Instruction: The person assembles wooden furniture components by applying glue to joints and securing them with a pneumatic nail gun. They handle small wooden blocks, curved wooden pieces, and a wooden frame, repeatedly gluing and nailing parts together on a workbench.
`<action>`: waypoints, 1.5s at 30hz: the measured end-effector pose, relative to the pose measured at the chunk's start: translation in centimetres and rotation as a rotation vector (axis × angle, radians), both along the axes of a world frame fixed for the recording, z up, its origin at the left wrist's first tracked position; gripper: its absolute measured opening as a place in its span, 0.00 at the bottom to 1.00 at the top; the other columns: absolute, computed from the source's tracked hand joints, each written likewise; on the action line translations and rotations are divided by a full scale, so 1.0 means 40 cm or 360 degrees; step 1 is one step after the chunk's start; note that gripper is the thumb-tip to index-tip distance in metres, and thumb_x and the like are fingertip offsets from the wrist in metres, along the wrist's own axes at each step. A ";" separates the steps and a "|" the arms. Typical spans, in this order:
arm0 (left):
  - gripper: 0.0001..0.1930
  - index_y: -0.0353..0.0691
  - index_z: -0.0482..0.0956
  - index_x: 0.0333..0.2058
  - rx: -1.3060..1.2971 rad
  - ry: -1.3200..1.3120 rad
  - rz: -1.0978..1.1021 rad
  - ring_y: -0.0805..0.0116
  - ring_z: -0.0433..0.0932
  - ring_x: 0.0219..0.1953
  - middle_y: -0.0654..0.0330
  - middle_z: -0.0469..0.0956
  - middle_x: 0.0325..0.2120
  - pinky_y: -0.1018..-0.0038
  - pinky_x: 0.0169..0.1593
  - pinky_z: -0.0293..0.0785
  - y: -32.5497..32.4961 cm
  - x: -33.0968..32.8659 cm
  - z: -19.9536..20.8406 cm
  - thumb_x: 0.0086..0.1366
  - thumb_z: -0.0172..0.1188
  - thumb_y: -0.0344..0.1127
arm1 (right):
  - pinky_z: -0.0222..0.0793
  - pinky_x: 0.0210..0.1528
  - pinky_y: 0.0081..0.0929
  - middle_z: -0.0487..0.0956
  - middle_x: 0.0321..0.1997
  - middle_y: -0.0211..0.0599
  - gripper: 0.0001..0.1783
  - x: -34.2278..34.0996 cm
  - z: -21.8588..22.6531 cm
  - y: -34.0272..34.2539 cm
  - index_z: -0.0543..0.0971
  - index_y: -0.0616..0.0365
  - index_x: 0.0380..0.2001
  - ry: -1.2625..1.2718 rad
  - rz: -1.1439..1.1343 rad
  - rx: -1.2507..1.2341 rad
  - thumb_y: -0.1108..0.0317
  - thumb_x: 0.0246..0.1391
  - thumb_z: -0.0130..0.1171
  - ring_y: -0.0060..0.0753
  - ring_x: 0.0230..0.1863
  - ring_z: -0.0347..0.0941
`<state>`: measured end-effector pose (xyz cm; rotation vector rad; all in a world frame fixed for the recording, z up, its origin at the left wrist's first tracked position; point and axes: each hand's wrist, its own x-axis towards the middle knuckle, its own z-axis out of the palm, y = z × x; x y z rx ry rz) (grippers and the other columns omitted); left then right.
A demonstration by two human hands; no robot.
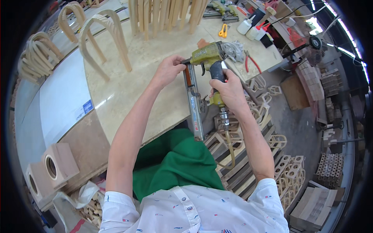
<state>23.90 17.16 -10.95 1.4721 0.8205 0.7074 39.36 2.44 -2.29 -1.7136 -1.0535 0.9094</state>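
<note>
A green pneumatic nail gun (pixel 206 55) is held up over the front edge of the worktable, its long metal magazine (pixel 194 106) pointing down toward me. My right hand (pixel 230 91) grips its black handle from the right. At the gun's nose, the fingers of my left hand (pixel 169 70) pinch the front end, by the top of the magazine. From the handle's base a clear yellowish air hose (pixel 232 149) curves down beside my right forearm. Behind the gun, a crumpled pale plastic bag (pixel 233 50) and red-handled pliers (pixel 251 63) lie on the table.
Bent wooden arches (pixel 103 39) stand on the table (pixel 155 116) at left, with upright wooden legs (pixel 163 15) at the back. Yellow scissors (pixel 222 30) and glue bottles (pixel 245 25) are at back right. Wooden frames (pixel 278 141) are stacked on the right; wooden boxes (pixel 58 165) stand lower left.
</note>
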 end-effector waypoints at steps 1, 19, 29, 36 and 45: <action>0.13 0.33 0.76 0.43 -0.0011 -0.0140 -0.0035 0.72 0.77 0.41 0.59 0.80 0.38 0.74 0.50 0.71 0.009 0.024 -0.013 0.58 0.57 0.25 | 0.72 0.31 0.32 0.73 0.25 0.41 0.22 0.008 0.013 0.010 0.69 0.74 0.42 -0.0263 0.0025 0.0031 0.71 0.44 0.57 0.36 0.25 0.74; 0.14 0.34 0.73 0.48 -0.0063 -0.0831 -0.0092 0.71 0.73 0.50 0.59 0.76 0.45 0.73 0.58 0.65 0.166 0.189 0.018 0.63 0.52 0.23 | 0.68 0.45 0.51 0.70 0.43 0.65 0.16 -0.008 0.145 0.173 0.68 0.73 0.37 -0.1688 0.0185 0.0186 0.71 0.47 0.56 0.67 0.43 0.71; 0.14 0.35 0.74 0.47 -0.0184 -0.0685 -0.0130 0.72 0.74 0.48 0.60 0.77 0.44 0.74 0.57 0.66 0.209 0.209 -0.041 0.62 0.54 0.23 | 0.68 0.46 0.52 0.69 0.45 0.67 0.21 0.014 0.093 0.212 0.67 0.74 0.41 -0.1661 0.0126 0.0096 0.70 0.47 0.57 0.68 0.42 0.71; 0.15 0.36 0.76 0.47 -0.0038 -0.0401 -0.0097 0.73 0.75 0.47 0.61 0.79 0.41 0.74 0.57 0.65 0.198 0.205 0.013 0.61 0.56 0.26 | 0.71 0.35 0.38 0.78 0.25 0.50 0.12 0.067 0.094 0.185 0.75 0.68 0.31 -0.1270 -0.0087 0.0167 0.69 0.45 0.58 0.49 0.29 0.76; 0.18 0.35 0.75 0.51 0.0332 0.0028 -0.0169 0.67 0.74 0.51 0.56 0.77 0.48 0.72 0.55 0.67 0.046 0.161 0.114 0.61 0.57 0.29 | 0.74 0.26 0.26 0.75 0.22 0.38 0.12 0.134 0.008 -0.026 0.73 0.67 0.38 0.0535 -0.0348 0.0224 0.72 0.51 0.58 0.29 0.21 0.74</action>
